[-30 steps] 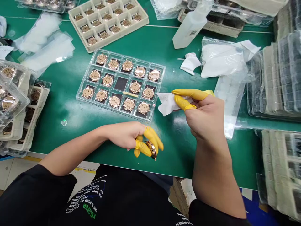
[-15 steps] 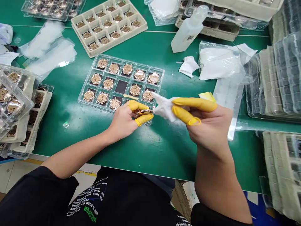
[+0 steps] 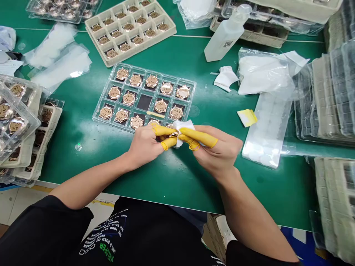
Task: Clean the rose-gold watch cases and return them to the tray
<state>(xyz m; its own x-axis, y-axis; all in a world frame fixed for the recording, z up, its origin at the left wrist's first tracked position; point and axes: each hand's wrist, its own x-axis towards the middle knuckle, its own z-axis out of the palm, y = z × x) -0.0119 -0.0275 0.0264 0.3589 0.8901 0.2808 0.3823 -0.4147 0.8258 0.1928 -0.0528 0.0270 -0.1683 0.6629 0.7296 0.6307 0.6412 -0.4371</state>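
Left hand [image 3: 144, 146] pinches a rose-gold watch case [image 3: 173, 134] between yellow finger cots [image 3: 169, 143]; right hand [image 3: 216, 147] presses a white wipe [image 3: 181, 132] onto it, at 12 o'clock, over the clear blister tray [image 3: 95, 119]. Risk: a cot slip could drop the case, scratching the seated cases [image 3: 137, 122].

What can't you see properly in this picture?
From the head view:
- The watch case: the cloth and yellow finger cots hide most of it.
- The right end of the bottom row in the tray: the left hand and right hand cover it.
- The bottle's label: too small to read.
- The clear tray at top left: the picture's top edge cuts it off.
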